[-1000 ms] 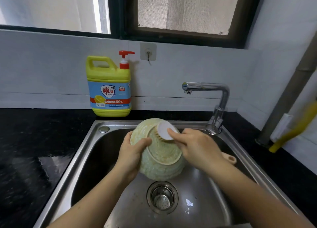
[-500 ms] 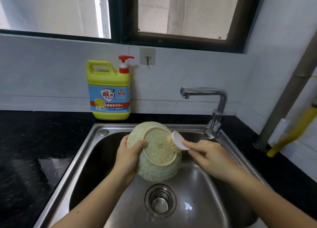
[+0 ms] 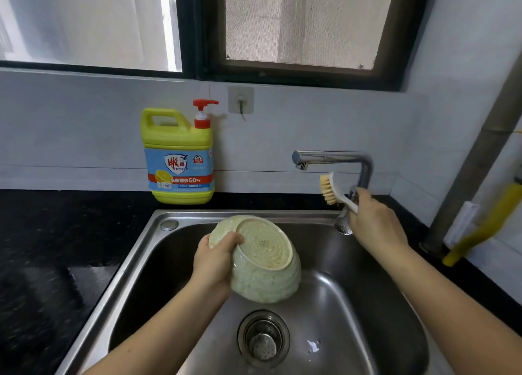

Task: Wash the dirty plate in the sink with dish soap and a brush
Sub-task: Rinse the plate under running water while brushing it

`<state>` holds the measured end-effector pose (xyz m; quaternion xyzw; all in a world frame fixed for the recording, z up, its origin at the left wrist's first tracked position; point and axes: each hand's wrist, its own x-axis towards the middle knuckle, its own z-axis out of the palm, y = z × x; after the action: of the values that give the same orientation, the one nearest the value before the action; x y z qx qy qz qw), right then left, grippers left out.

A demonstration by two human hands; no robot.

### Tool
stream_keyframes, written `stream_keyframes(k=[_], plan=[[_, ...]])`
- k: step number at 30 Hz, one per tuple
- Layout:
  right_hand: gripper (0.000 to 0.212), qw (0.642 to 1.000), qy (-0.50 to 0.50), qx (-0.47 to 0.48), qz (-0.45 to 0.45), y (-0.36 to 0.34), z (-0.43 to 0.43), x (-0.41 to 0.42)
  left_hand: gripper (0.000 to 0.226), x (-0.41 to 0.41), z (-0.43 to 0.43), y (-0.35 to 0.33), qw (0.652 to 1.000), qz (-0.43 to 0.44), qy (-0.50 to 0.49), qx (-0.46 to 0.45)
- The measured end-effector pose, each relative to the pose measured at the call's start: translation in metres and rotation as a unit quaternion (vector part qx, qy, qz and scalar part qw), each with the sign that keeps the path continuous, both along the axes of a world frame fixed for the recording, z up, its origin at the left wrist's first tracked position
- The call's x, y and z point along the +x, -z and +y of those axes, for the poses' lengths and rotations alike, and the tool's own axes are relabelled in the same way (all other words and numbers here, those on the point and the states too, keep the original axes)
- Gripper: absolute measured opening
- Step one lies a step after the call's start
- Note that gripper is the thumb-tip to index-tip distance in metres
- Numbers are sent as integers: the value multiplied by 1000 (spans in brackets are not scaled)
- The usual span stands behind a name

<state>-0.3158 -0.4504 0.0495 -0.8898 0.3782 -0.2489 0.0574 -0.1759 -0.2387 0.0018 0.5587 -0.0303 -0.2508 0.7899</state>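
The left hand [image 3: 214,261] grips the deep plate [image 3: 265,261] by its edge. The thumb is hooked over the raised foot ring and the other fingers are hidden behind it, clamped so the sudsy underside faces up and leans toward the tap [image 3: 333,157]. The plate hangs inside the sink [image 3: 135,261], above the drain [image 3: 264,338], so drips fall into the basin.

Up and right of those fingers, well apart from the plate, the right hand [image 3: 372,222] has its fingers [image 3: 361,196] curled tight round the white handle of the brush [image 3: 332,189]. The bristles stick out leftward just below the tap's arm. These fingers sit right at the tap's lever; whether they touch it I cannot tell. No water runs. I judge that rinsing comes next.

The soap bottle [image 3: 178,160] stands on the dark surface [image 3: 56,247], far left of the right fingers.
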Motion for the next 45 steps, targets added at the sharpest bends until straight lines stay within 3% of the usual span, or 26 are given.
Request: stream_keyframes(k=[6, 17, 45], plan=[[23, 999, 5, -29, 31, -11, -5, 7, 35, -9, -21, -4, 1000, -4, -5, -12], [28, 983, 1, 95, -157, 5, -9, 11, 30, -16, -45, -8, 998, -7, -1, -57], [24, 980, 32, 70, -185, 18, 1, 14, 35, -6, -51, 15, 999, 7, 25, -34]])
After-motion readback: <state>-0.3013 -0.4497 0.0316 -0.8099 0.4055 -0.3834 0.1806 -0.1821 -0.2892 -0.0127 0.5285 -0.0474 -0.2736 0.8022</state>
